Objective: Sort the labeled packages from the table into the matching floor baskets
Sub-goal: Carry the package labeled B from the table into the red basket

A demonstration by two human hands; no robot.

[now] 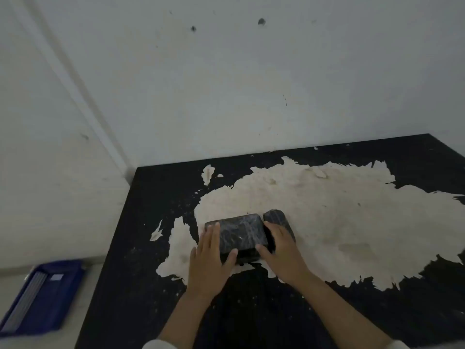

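Observation:
A black plastic-wrapped package (240,233) lies on the black table (141,248) where the top is worn pale. My left hand (211,258) grips its left side, fingers on top and thumb at the near edge. My right hand (279,248) clasps its right side. A second black package (276,215) lies just behind and to the right, touching the first and partly hidden by my right hand. No label shows on either package. A blue basket (63,293) stands on the floor at the lower left, with a flat grey package inside.
The table stands in a corner, with white walls (226,84) behind it and to its left. A strip of pale floor separates the blue basket from the table's left edge.

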